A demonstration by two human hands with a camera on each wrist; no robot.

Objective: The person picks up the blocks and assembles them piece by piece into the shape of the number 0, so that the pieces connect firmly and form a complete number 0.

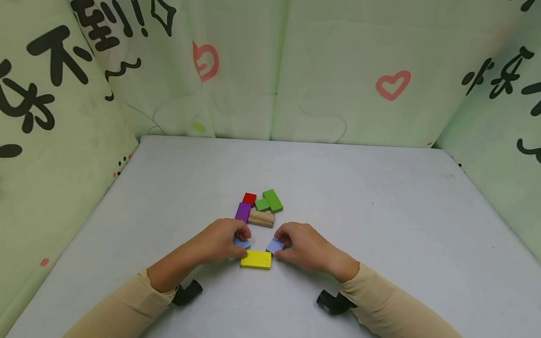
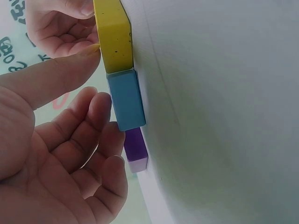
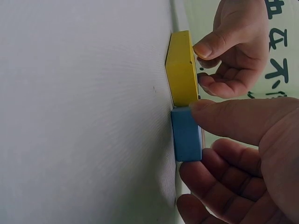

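In the head view a yellow block point(image 1: 255, 259) lies flat on the table between the hands. One light blue block point(image 1: 242, 243) angles off its far left corner, partly hidden by the left hand point(image 1: 221, 240). The left thumb touches the yellow block's edge, while the other fingers curl loosely beside the blue block point(image 2: 126, 100). A second blue block point(image 1: 274, 246) sits at the yellow block's far right corner. The right hand point(image 1: 307, 246) pinches it, thumb by the yellow end and a fingertip at the other end, as the right wrist view shows.
Beyond the hands lie a purple block point(image 1: 243, 212), a wood-grain piece point(image 1: 261, 218), a red block point(image 1: 250, 199), a small green block point(image 1: 262, 204) and a longer green block point(image 1: 273, 201). Printed curtains point(image 1: 329, 70) hang around the white table point(image 1: 380, 197).
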